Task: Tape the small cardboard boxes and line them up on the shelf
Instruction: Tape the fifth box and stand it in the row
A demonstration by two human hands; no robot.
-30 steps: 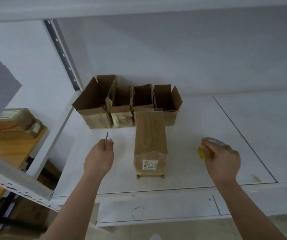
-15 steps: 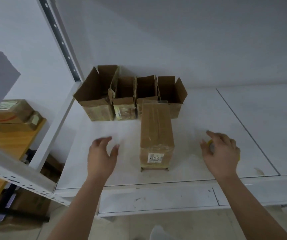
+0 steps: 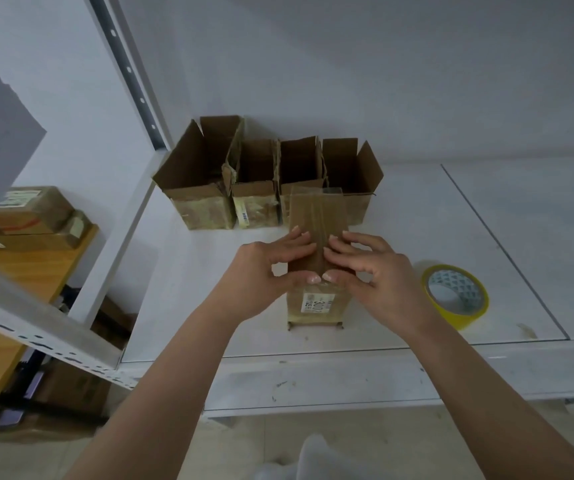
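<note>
A closed, taped cardboard box [image 3: 316, 216] with a white label on its near end lies in the middle of the white shelf [image 3: 417, 237]. My left hand [image 3: 264, 271] and my right hand [image 3: 372, 271] press on its top from either side, thumbs meeting at its near edge. A yellow tape roll [image 3: 456, 294] lies flat on the shelf to the right of my right hand, untouched. Behind the closed box, several open cardboard boxes [image 3: 254, 181] stand in a row at the back left of the shelf.
A perforated metal upright [image 3: 126, 71] rises at the shelf's back left, and a slotted shelf rail [image 3: 36, 327] runs diagonally at the left. Taped parcels [image 3: 32, 216] sit on a wooden table far left. The right panel of the shelf lies beyond a seam [image 3: 503, 251].
Both hands moved inward from the shelf onto the closed box. My right hand let go of the tape roll, which now lies alone. The small tool in my left hand is gone from view.
</note>
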